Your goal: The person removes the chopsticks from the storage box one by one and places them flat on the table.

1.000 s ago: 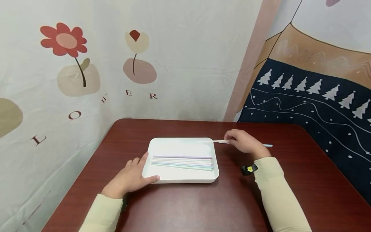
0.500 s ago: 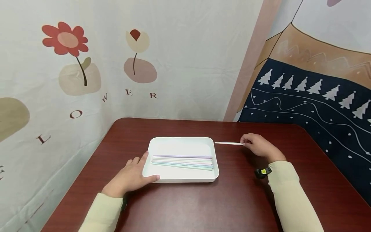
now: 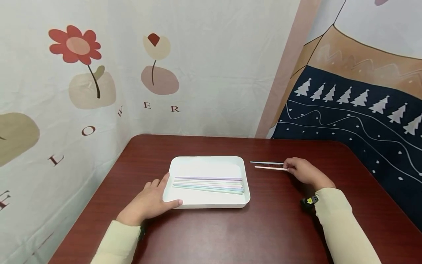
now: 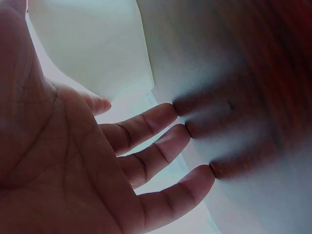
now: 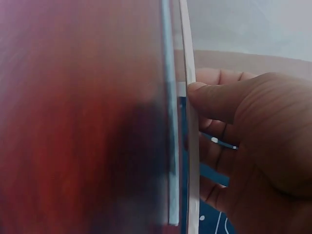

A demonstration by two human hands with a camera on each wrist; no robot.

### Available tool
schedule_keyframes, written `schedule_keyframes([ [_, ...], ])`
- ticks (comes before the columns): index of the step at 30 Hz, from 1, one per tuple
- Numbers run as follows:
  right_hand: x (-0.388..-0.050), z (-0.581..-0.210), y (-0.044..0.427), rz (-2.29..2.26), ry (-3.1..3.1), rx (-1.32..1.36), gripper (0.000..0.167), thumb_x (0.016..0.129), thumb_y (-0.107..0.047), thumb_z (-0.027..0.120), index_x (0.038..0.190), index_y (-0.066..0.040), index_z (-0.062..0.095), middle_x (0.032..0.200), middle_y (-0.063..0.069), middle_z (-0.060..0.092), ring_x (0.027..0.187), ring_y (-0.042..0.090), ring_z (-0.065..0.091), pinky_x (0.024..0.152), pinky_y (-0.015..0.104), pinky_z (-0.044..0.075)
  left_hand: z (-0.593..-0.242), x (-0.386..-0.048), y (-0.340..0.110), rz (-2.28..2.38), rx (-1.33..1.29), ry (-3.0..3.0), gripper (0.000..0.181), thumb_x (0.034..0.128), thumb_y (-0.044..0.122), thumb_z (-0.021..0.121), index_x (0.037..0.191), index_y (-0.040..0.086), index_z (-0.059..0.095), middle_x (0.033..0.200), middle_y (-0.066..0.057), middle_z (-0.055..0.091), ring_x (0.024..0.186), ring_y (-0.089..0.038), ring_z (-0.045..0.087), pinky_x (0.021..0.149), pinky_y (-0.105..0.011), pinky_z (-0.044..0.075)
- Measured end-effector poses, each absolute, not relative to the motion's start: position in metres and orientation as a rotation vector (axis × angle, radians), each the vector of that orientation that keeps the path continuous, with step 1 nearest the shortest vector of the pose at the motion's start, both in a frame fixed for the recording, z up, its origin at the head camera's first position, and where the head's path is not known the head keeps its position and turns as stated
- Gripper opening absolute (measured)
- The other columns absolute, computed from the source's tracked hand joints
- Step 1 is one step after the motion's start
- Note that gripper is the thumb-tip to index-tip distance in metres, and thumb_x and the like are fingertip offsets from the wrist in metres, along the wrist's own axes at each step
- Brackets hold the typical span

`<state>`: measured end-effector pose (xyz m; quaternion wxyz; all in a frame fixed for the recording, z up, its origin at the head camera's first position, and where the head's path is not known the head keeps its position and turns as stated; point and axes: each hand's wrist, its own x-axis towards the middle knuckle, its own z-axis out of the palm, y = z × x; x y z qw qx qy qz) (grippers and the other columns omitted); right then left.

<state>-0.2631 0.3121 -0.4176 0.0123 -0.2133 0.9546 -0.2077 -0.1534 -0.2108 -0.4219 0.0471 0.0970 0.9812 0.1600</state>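
Observation:
In the head view my right hand [image 3: 304, 172] pinches a thin pale straw-like stick [image 3: 270, 168] near one end, over the right side of the table. Close behind it a light blue stick [image 3: 265, 162] lies about parallel. The right wrist view shows thumb and fingertips on the pale stick [image 5: 193, 146], with the blue stick [image 5: 171, 146] beside it. Several pastel sticks [image 3: 207, 184] lie lengthwise in the white tray [image 3: 207, 206]. My left hand [image 3: 150, 200] rests against the tray's left end, thumb at its front rim. In the left wrist view its fingers [image 4: 165, 146] extend loosely, their tips at the tabletop.
Everything stands on a dark reddish-brown table [image 3: 211, 234]. A white cloth [image 3: 217, 73] printed with flowers hangs behind and to the left. A dark blue cloth [image 3: 346, 113] with white trees hangs at the right.
My right hand has moved right and slightly nearer, drawing the pale stick away from the tray and apart from the blue one. My left hand and the tray have kept their place.

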Motion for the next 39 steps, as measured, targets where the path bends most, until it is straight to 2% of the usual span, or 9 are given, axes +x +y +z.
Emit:
schedule_keyframes([
  [14,-0.268,-0.427,0.314,-0.491,3.021,-0.762,0.021,0.093,0.003,0.062,0.090,-0.017,0.063,0.087,-0.004,0.058,0.080,0.018,0.052,0.075,0.042,0.046,-0.420,-0.153,-0.210,0.486,0.297,2.995,0.117,0.0772,0.078,0.062,0.156,0.000,0.024,0.132,-0.024,0.049,0.117,-0.043,0.044,0.090,-0.052,0.045],
  [39,-0.278,-0.428,0.303,-0.496,2.999,-0.808,0.018,0.092,0.002,0.062,0.091,-0.016,0.065,0.089,-0.001,0.061,0.082,0.020,0.054,0.076,0.048,0.045,-0.423,-0.156,-0.211,0.477,0.282,2.991,0.118,0.0767,0.080,0.060,0.157,0.001,0.022,0.133,-0.024,0.049,0.116,-0.041,0.044,0.090,-0.052,0.045],
])
